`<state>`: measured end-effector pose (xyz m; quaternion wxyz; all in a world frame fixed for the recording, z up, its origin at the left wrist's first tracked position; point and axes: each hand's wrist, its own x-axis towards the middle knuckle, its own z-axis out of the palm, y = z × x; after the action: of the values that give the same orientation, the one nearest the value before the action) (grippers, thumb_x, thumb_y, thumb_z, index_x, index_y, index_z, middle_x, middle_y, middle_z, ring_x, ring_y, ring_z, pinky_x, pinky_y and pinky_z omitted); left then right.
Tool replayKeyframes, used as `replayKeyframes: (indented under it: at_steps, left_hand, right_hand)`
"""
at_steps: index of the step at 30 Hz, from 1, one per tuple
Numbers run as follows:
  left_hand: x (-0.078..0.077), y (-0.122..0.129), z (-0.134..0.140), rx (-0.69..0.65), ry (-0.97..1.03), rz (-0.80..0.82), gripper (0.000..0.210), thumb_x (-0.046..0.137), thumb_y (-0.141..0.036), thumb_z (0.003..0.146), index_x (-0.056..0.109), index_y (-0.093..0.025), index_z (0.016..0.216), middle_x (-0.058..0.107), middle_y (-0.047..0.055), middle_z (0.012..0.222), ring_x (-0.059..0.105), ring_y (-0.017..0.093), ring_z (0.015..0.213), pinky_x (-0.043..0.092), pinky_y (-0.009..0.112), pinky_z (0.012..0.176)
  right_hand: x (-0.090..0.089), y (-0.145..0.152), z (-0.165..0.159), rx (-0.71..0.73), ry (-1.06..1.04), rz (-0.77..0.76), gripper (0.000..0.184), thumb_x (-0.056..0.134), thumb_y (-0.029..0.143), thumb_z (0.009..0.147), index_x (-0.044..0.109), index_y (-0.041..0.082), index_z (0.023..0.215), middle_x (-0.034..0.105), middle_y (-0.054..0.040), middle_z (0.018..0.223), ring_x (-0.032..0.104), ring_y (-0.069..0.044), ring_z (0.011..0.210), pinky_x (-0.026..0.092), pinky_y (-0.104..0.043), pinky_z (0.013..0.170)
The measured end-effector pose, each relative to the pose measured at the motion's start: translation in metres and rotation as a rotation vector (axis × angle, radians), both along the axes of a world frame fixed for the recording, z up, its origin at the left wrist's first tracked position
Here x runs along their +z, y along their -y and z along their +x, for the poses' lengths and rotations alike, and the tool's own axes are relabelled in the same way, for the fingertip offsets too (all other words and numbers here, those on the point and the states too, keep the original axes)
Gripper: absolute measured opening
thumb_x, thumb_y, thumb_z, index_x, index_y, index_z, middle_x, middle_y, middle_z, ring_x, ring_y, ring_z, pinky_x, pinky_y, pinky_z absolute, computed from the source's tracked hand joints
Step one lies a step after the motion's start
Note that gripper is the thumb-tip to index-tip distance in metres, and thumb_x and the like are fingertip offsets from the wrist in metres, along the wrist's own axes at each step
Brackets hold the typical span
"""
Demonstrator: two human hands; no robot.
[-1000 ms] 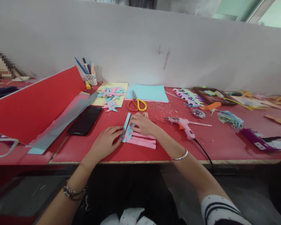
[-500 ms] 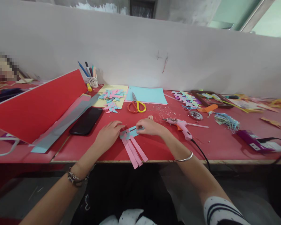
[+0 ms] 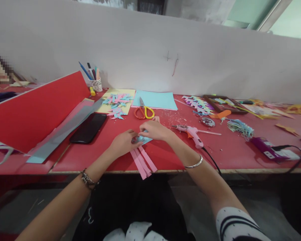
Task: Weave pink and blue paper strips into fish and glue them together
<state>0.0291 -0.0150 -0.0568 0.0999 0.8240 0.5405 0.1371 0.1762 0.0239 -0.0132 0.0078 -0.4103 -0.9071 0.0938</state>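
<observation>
Blue paper strips [image 3: 145, 140] and pink paper strips [image 3: 145, 160] meet between my two hands over the red table, the pink ends reaching past the front edge. My left hand [image 3: 124, 143] is closed on the left end of the strips, thumb and fingers pinching. From the right, my right hand [image 3: 154, 130] pinches the blue paper strips close to the left fingertips. Where they cross is mostly hidden by my fingers. Behind the hands lie scissors [image 3: 144, 112] with one red and one yellow handle. A pink glue gun [image 3: 192, 133] rests to the right.
A black phone [image 3: 88, 128] lies left, beside long paper strips [image 3: 61, 132] and a leaning red board [image 3: 37, 110]. Woven paper pieces [image 3: 117, 100] sit on a yellow sheet. Blue sheets [image 3: 154, 99], a pen cup [image 3: 96, 84] and a purple power strip [image 3: 268, 149] are also there.
My right hand has moved left along the blue paper, closer to my left hand. Both hands' fingers now almost meet and cover more of the strips. The view has shifted slightly.
</observation>
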Motion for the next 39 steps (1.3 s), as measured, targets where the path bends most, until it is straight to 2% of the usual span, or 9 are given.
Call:
replayKeyframes:
  at_steps: [3, 9, 12, 14, 18, 21, 25, 31, 39]
  left_hand:
    - [0.002, 0.001, 0.004, 0.08, -0.063, 0.012, 0.024, 0.046, -0.035, 0.08, 0.06, -0.016, 0.074, 0.062, 0.005, 0.074, 0.059, 0.017, 0.065, 0.034, 0.024, 0.051]
    - [0.005, 0.006, -0.001, 0.142, -0.053, 0.014, 0.028, 0.038, -0.029, 0.083, 0.06, -0.016, 0.07, 0.065, 0.006, 0.072, 0.059, 0.017, 0.062, 0.031, 0.024, 0.05]
    - [0.007, 0.008, -0.007, 0.194, -0.019, -0.014, 0.036, 0.034, -0.032, 0.084, 0.06, -0.016, 0.064, 0.064, 0.007, 0.064, 0.059, 0.018, 0.06, 0.033, 0.025, 0.051]
    - [0.008, 0.01, -0.01, 0.208, 0.027, -0.044, 0.043, 0.03, -0.034, 0.084, 0.06, -0.016, 0.059, 0.064, 0.008, 0.062, 0.059, 0.019, 0.06, 0.035, 0.026, 0.053]
    - [0.007, 0.014, -0.016, 0.176, 0.216, -0.134, 0.046, 0.027, -0.036, 0.084, 0.064, -0.017, 0.063, 0.068, 0.007, 0.067, 0.062, 0.019, 0.067, 0.04, 0.026, 0.061]
    - [0.002, 0.016, -0.02, 0.167, 0.288, -0.128, 0.045, 0.028, -0.038, 0.083, 0.064, -0.018, 0.064, 0.068, 0.006, 0.068, 0.062, 0.019, 0.068, 0.041, 0.026, 0.061]
    - [-0.007, 0.019, -0.021, 0.131, 0.361, -0.086, 0.043, 0.026, -0.04, 0.082, 0.06, -0.017, 0.066, 0.065, 0.006, 0.068, 0.06, 0.018, 0.067, 0.043, 0.026, 0.06]
    - [-0.015, 0.02, -0.024, 0.19, 0.389, -0.059, 0.041, 0.028, -0.041, 0.078, 0.06, -0.016, 0.078, 0.065, 0.008, 0.08, 0.06, 0.021, 0.075, 0.044, 0.029, 0.066]
    - [-0.015, 0.028, -0.028, 0.247, 0.433, 0.067, 0.034, 0.032, -0.037, 0.08, 0.062, -0.022, 0.071, 0.069, 0.003, 0.082, 0.061, 0.019, 0.08, 0.045, 0.028, 0.072]
  right_hand:
    - [0.003, -0.002, -0.002, -0.024, -0.102, 0.018, 0.024, 0.047, 0.028, 0.082, 0.056, 0.015, 0.064, 0.059, 0.0015, 0.068, 0.045, -0.01, 0.065, 0.019, -0.032, 0.074]
    - [0.008, 0.006, 0.024, -0.164, -0.494, 0.118, 0.018, 0.046, 0.029, 0.082, 0.054, 0.016, 0.091, 0.061, -0.0033, 0.086, 0.052, -0.014, 0.079, 0.027, -0.032, 0.078]
    - [0.008, 0.027, 0.044, -0.07, -0.477, 0.091, 0.016, 0.044, 0.026, 0.082, 0.055, 0.015, 0.086, 0.061, -0.005, 0.084, 0.053, -0.014, 0.076, 0.034, -0.027, 0.071]
    - [0.007, 0.043, 0.059, -0.106, -0.423, 0.122, 0.018, 0.042, 0.026, 0.083, 0.057, 0.017, 0.082, 0.061, -0.005, 0.081, 0.054, -0.014, 0.073, 0.037, -0.025, 0.067]
    - [0.004, 0.063, 0.091, -0.731, -0.182, 0.356, 0.022, 0.042, 0.032, 0.082, 0.059, 0.018, 0.081, 0.064, -0.0088, 0.082, 0.058, -0.02, 0.075, 0.038, -0.028, 0.061]
    - [-0.002, 0.058, 0.113, -1.06, 0.094, 0.305, 0.032, 0.046, 0.04, 0.079, 0.061, 0.013, 0.088, 0.063, -0.0183, 0.095, 0.058, -0.031, 0.09, 0.038, -0.031, 0.057]
    - [-0.013, 0.043, 0.13, -1.055, 0.131, 0.103, 0.035, 0.037, 0.038, 0.083, 0.061, 0.014, 0.09, 0.066, -0.0165, 0.092, 0.062, -0.027, 0.084, 0.04, -0.031, 0.059]
    - [-0.027, 0.048, 0.131, -0.947, 0.178, 0.183, 0.037, 0.047, 0.041, 0.078, 0.058, 0.01, 0.096, 0.064, -0.0172, 0.097, 0.06, -0.029, 0.091, 0.042, -0.033, 0.067]
    - [-0.025, 0.05, 0.125, -1.069, -0.062, 0.208, 0.047, 0.043, 0.044, 0.078, 0.049, 0.012, 0.111, 0.062, -0.016, 0.1, 0.059, -0.029, 0.092, 0.042, -0.033, 0.067]
